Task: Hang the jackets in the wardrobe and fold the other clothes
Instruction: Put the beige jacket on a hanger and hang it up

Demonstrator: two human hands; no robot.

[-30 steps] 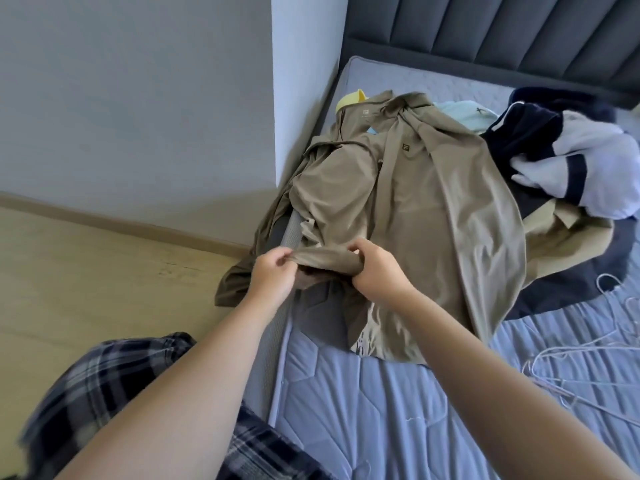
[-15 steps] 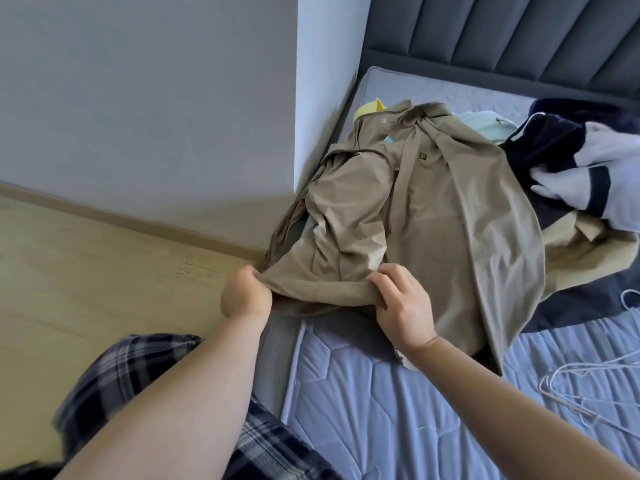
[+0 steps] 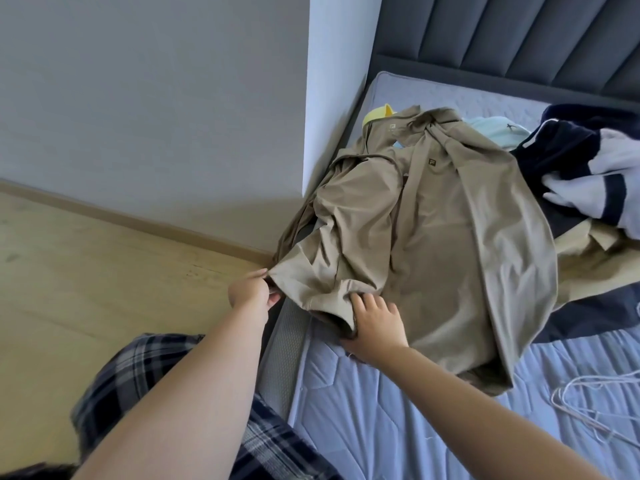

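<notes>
Seemingly to spread it flat, both hands work a tan jacket (image 3: 433,237) on the bed (image 3: 381,410): left hand (image 3: 251,289) pinches its hem, right hand (image 3: 375,322) grips the sleeve cuff.

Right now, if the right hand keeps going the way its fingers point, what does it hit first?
The right hand points up-bed, already gripping the tan jacket; straight on it meets more of that jacket, bunched folds first. Depth is unclear.
</notes>
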